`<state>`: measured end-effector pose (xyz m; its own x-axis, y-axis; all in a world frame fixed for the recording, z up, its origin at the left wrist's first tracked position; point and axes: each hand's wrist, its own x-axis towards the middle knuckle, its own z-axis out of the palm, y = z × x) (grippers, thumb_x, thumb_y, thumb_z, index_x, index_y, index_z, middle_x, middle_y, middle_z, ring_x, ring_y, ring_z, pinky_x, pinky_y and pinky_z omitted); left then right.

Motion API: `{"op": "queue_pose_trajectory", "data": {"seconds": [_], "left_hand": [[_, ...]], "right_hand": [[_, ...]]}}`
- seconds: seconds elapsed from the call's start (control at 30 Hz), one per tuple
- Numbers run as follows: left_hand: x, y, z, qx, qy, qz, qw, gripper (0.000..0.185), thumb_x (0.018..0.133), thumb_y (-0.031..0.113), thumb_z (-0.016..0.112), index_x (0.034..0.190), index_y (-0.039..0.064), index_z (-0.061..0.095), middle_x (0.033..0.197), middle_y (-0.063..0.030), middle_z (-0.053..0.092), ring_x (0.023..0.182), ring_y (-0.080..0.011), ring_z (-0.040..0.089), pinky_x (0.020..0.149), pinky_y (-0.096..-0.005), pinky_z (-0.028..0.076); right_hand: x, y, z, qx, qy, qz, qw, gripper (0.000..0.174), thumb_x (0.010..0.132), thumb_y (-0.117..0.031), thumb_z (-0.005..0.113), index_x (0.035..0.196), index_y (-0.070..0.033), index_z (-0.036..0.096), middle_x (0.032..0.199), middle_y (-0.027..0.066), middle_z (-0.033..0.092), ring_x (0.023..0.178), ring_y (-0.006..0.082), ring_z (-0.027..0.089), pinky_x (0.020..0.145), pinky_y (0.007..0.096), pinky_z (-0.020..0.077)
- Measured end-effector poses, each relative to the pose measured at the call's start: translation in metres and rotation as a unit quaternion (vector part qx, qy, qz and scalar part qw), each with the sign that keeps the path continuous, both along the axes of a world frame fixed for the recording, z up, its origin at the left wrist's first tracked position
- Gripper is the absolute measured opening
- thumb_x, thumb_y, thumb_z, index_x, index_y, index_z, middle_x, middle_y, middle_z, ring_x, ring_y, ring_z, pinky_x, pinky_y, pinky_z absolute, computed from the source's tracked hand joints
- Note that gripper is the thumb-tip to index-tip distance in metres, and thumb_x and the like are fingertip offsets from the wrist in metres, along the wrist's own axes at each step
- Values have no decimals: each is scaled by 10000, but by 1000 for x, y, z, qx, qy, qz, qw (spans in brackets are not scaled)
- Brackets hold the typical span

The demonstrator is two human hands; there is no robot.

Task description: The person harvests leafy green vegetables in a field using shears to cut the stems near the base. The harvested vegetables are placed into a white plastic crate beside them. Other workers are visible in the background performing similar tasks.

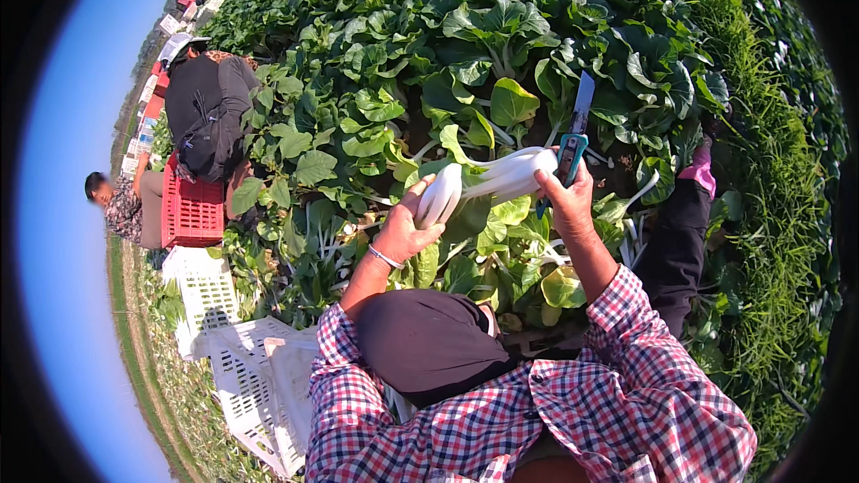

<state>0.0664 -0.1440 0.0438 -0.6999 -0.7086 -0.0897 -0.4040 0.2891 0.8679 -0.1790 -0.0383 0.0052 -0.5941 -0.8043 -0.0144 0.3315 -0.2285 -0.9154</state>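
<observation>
My left hand (401, 231) grips a bok choy (441, 196) by its white stalks, the pale base pointing up. In my right hand (572, 200) are a second bok choy (517, 171) and a knife with a teal handle (570, 154). The knife's blade points up and away from me, apart from both plants. The second plant lies sideways, its base at my right fingers and its stalks reaching towards the first plant. Leaves hide part of the ground under my hands. Cut stalks and loose leaves (564, 285) lie just below.
Dense standing bok choy (496, 27) fills the ground ahead. Grass (758, 181) borders the right side. At left are white plastic crates (248, 376) and a red crate (192, 211). A bent-over person (208, 107) works there, with another person (127, 208) beyond.
</observation>
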Motion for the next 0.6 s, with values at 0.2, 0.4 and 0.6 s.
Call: {"op": "queue_pose_trajectory", "data": {"seconds": [0.2, 0.4, 0.6], "left_hand": [[2, -2, 14, -72, 14, -109, 991, 895, 638, 222, 722, 1356, -53, 263, 1401, -170, 314, 1199, -210, 412, 1013, -319, 305], [-5, -21, -24, 275, 7, -16, 961, 665, 628, 143, 742, 1219, 21, 463, 1105, -84, 556, 1043, -172, 506, 939, -299, 378], [-34, -121, -26, -171, -285, -179, 926, 471, 609, 200, 721, 1018, 29, 560, 1044, -151, 591, 897, -324, 604, 800, -359, 489]], "right_hand": [[39, -14, -1, 25, -5, 66, 997, 376, 696, -184, 775, 959, -28, 557, 754, -25, 567, 636, 43, 509, 591, 210, 456], [53, -42, -17, 52, -46, 162, 984, 315, 798, -265, 691, 926, -36, 517, 668, -7, 527, 500, 62, 486, 454, 213, 411], [39, -68, -80, 162, -42, 183, 969, 319, 858, -294, 608, 942, -6, 500, 733, 85, 609, 471, 80, 493, 427, 231, 423]]}}
